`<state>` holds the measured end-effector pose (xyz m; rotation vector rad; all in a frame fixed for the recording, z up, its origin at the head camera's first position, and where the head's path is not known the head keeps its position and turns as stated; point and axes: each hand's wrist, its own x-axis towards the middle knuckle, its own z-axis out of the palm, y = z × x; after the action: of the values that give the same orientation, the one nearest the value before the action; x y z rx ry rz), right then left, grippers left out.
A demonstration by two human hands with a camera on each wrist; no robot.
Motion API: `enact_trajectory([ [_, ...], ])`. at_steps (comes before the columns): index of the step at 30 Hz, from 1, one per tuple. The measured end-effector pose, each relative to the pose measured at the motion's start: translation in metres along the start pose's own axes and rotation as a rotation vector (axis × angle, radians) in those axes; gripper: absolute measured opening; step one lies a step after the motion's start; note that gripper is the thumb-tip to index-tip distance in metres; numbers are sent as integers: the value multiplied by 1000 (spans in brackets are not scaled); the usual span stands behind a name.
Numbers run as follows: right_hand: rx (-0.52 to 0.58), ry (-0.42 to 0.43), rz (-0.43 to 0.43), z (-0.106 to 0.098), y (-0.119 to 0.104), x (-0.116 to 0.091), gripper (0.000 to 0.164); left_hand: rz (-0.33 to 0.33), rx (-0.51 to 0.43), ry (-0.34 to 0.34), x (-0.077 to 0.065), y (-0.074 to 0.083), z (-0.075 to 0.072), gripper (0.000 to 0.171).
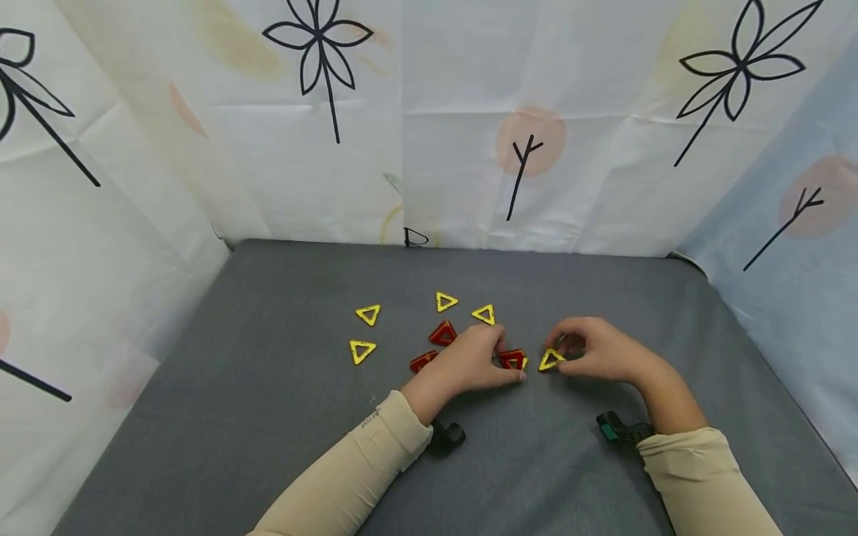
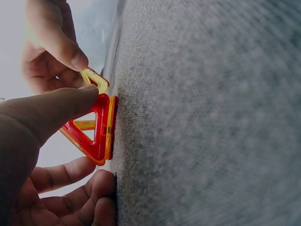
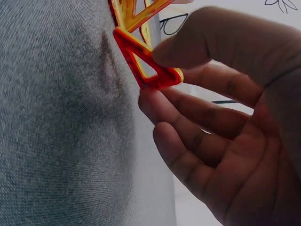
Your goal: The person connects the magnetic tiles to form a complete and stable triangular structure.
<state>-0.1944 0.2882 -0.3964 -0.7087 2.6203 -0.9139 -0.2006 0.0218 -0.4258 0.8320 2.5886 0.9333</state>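
Near the middle of the grey table, my left hand [image 1: 469,360] holds a red triangular tile [image 1: 508,354] between thumb and fingers. In the left wrist view this red tile [image 2: 102,123] stands tilted over another tile lying flat, with yellow edges showing around it. To the right, my right hand [image 1: 606,353] pinches a yellow triangular tile [image 1: 544,362] by one side. Seen from the right wrist, that tile [image 3: 133,57] shows a red face with a yellow rim, its tip close to the left hand's tiles. Whether the tips touch, I cannot tell.
Loose red triangles [image 1: 444,341] lie beside the left hand, one partly hidden by it. Several yellow triangles [image 1: 363,361] lie farther left and behind. The grey cloth-covered table [image 1: 268,387] ends at a patterned white curtain [image 1: 456,179].
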Motion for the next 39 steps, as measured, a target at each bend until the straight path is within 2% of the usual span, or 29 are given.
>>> enact_trajectory([
  [6, 86, -88, -16, 1, -2, 2, 29, -2, -10, 3, 1, -1, 0, 41],
  [10, 110, -110, -19, 3, -2, 3, 30, -10, -15, -6, 0, 0, 0, 41],
  [20, 150, -97, -79, 7, -6, 6, 21, -5, -5, -4, 0, 0, 0, 41],
  [39, 166, -75, -80, 10, -10, 7, 17, -9, -5, 1, 0, 1, 0, 41],
])
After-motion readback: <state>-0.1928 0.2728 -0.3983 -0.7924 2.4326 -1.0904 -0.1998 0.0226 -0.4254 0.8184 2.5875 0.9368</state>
